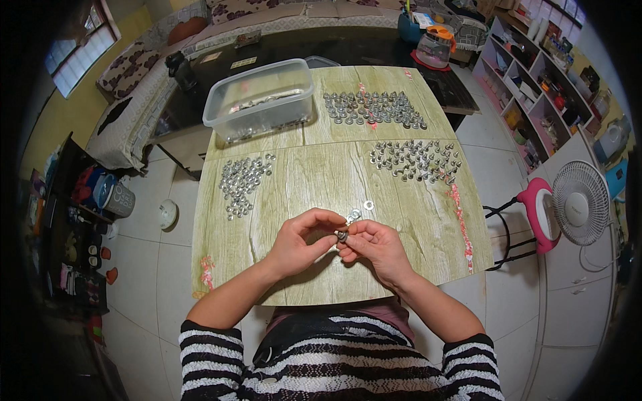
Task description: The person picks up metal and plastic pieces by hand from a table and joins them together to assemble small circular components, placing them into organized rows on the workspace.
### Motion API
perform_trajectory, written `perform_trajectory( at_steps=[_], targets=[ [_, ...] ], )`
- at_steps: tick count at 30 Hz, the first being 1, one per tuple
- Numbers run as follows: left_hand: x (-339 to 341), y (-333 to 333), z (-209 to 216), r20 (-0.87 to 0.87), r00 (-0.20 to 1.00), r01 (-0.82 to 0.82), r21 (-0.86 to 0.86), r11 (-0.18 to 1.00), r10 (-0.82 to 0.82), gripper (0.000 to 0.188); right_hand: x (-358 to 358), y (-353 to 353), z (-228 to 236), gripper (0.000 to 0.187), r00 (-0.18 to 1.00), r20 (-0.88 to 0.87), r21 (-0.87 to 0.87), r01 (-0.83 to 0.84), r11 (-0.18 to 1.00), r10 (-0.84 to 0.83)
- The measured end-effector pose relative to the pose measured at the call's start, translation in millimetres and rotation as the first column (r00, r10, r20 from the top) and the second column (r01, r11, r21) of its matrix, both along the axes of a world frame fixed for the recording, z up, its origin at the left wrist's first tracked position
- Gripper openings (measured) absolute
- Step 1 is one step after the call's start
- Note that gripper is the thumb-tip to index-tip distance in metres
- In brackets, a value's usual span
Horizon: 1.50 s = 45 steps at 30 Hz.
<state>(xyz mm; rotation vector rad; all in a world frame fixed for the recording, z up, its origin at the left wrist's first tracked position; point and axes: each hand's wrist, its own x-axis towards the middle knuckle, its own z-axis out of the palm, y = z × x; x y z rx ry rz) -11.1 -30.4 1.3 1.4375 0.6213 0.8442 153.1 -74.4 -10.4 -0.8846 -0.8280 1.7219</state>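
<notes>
Close to the front of the table, a small dark metal bolt [341,236] is held between my two hands. My right hand [381,252] pinches it with thumb and fingertips. My left hand [302,242] curls around from the other side, its thumb tip against the bolt. Just beyond my fingers lie a few loose flat washers [354,215], with a single washer [368,205] slightly apart. Many small shiny nut-like pieces [244,186] are spread at the left. On the right stand many bolts [416,160], and behind them rows of bolts with washers [374,108].
A clear plastic tub [262,120] with metal pieces inside stands at the table's back left. The wood-patterned table cover [314,177] has pink patches. A dark table [281,50] adjoins behind. A white fan [580,204] and a pink-rimmed stool [538,214] stand at the right.
</notes>
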Motion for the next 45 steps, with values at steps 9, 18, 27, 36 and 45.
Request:
perform_trajectory(
  at_steps=[9,18,27,36,45],
  targets=[
    [-1.5,3.4,-2.1,-0.035,0.998,-0.047,0.072,0.996,0.049,0.030,-0.1,-0.9,2.8,0.015,1.000,0.013,-0.008,-0.015,1.000,0.015],
    [1.3,2.1,-0.1,-0.085,0.995,-0.038,0.051,0.998,0.042,0.034,0.7,-1.5,-0.8,0.015,0.999,0.021,0.010,-0.043,0.999,0.043],
    [-0.5,1.0,1.3,-0.012,1.000,0.003,-0.068,0.998,-0.004,0.028,-0.1,-1.8,-1.4,0.014,1.000,0.018,0.032,-0.016,0.999,0.016],
    [0.5,-1.7,1.7,0.062,0.998,-0.026,0.014,1.000,0.025,0.025,0.2,-2.2,2.3,0.014,1.000,0.011,0.016,0.000,1.000,-0.001],
    [-1.1,-1.5,2.5,0.049,0.999,0.000,-0.033,0.999,0.001,0.025,-0.1,-1.8,1.2,0.014,1.000,0.015,0.009,-0.001,1.000,0.001]
  ],
)
